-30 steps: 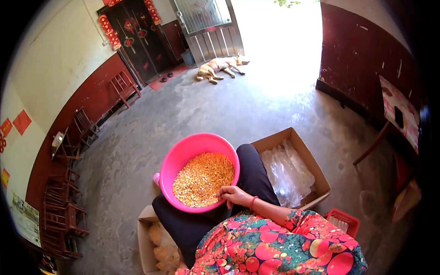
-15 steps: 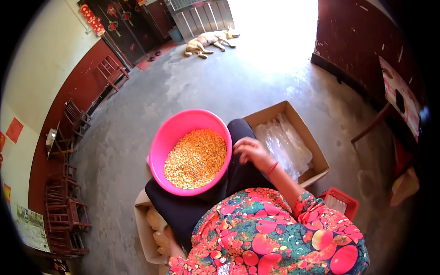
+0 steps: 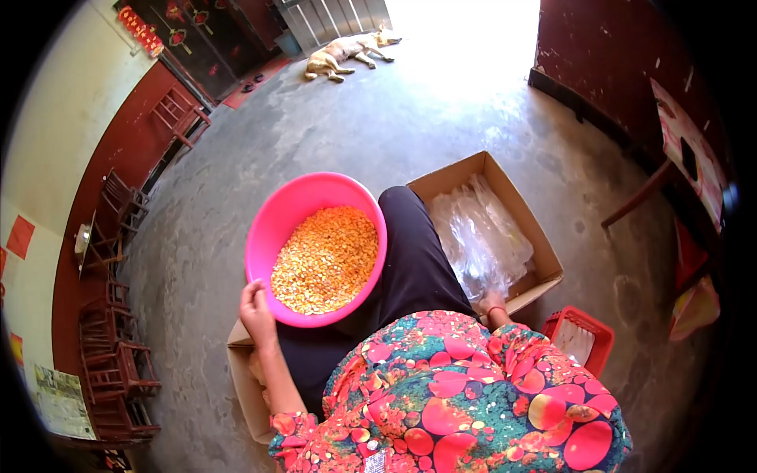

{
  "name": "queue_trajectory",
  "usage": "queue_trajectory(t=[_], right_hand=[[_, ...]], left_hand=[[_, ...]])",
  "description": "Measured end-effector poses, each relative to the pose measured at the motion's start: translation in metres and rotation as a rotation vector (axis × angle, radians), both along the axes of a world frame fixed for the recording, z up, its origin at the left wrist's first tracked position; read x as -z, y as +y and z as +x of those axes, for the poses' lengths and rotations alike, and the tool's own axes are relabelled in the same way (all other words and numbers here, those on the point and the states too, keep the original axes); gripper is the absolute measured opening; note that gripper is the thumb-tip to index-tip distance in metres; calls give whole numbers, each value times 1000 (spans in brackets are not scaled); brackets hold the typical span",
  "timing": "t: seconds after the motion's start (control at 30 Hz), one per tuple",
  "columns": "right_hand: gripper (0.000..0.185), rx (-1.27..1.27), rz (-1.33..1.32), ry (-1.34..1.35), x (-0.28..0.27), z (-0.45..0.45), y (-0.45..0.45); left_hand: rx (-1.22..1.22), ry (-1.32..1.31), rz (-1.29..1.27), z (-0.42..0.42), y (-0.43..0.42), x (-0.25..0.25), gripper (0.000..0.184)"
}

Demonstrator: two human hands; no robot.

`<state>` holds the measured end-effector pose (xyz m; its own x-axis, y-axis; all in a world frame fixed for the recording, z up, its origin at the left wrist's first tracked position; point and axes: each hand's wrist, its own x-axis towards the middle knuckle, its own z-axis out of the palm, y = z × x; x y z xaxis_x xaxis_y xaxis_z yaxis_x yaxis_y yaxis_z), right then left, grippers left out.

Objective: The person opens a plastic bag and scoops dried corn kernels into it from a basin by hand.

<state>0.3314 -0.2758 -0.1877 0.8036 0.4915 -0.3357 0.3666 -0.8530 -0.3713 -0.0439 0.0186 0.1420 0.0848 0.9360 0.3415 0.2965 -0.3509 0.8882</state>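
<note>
A pink basin rests tilted on my lap, holding a heap of orange-yellow kernels. My left hand is at the basin's lower left rim, fingers bent together; what they hold, if anything, is too small to tell. On the right, my right hand reaches into the near end of a cardboard box, at clear plastic bags. Its fingers are mostly hidden by the plastic. Another cardboard box stands at the left, partly behind my left forearm.
A red basket sits beside the right box. Farther right is a small table with a dark phone on it. A dog lies near the bright doorway. Wooden chairs line the left wall.
My left hand has risen from the left box to the basin's rim. My right hand has gone from the basin to the plastic bags in the right box. The view has tilted down.
</note>
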Motion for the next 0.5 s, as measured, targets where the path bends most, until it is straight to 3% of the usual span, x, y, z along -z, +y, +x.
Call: queue_trajectory(t=[0.03, 0.1, 0.13, 0.2, 0.23, 0.3, 0.33, 0.4, 0.5], right_hand=[[37, 3, -3, 5, 13, -1, 7], [27, -207, 107, 819, 46, -6, 15], [27, -202, 106, 823, 36, -11, 17], [22, -161, 65, 480, -20, -20, 35], [22, -159, 69, 482, -36, -20, 38], [23, -145, -34, 442, -53, -20, 40], [23, -155, -33, 447, -47, -22, 37], [30, -52, 89, 131, -37, -24, 33], [30, 5, 121, 98, -48, -21, 32]], left_hand=[[42, 76, -33, 25, -15, -10, 16], [217, 84, -55, 54, -22, 18, 12], [281, 140, -129, 64, -30, 28, 11], [352, 327, -161, 71, -39, 69, 12], [289, 732, -243, 78, -50, 50, 15], [360, 387, -199, 76, -49, 64, 16], [350, 392, -199, 70, -50, 69, 16], [279, 548, -36, 65, -50, 67, 15], [208, 653, -39, 73, -66, 47, 14]])
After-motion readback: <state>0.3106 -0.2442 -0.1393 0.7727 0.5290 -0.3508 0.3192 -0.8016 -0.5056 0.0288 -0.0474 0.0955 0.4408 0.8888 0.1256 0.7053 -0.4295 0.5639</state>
